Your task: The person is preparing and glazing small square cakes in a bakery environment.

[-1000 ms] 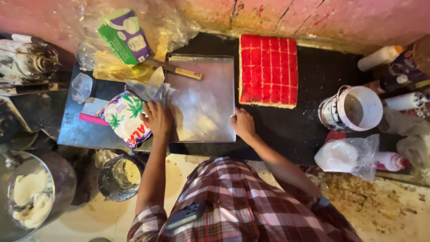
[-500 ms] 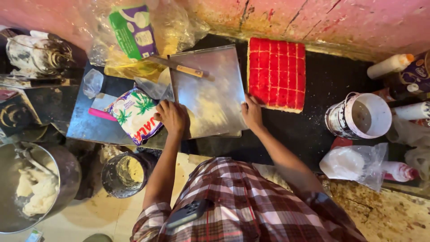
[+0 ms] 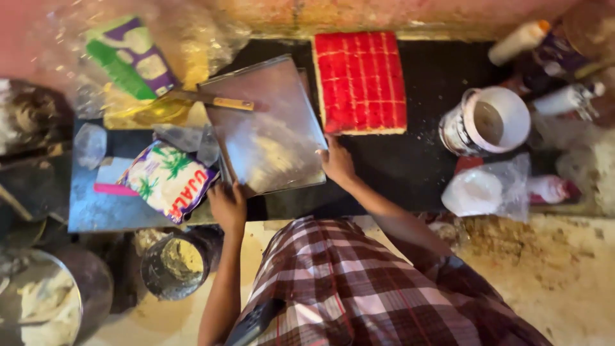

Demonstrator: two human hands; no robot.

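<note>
Metal tray (image 3: 272,128): a flat, square sheet of dull, smeared steel, located at centre frame on the dark counter (image 3: 416,173) and tilted so its corners point off-axis. At far lower left, a round steel bowl (image 3: 38,307) holds pale batter; right of it stands a dark round tin (image 3: 176,259). Upper left, a crinkled clear plastic bag contains a green and purple packet (image 3: 128,61). Below that lies a glossy printed pouch (image 3: 168,181) with palm-leaf pattern, just beside the tray's lower left corner. A knife (image 3: 214,100) with a wooden handle rests across the tray's upper left edge. The left hand (image 3: 227,205) grips the tray's lower left corner, fingers curled over the edge. The right hand (image 3: 336,163) presses flat against the tray's right edge, fingers extended. Just right of the tray lies a rectangular red cake (image 3: 360,82), scored in a grid, with a pale sponge side. Farther right stands a white cylindrical bucket (image 3: 490,122), open-topped. Compared with half a second ago, the tray has rotated and the left hand has shifted lower along its edge.
</note>
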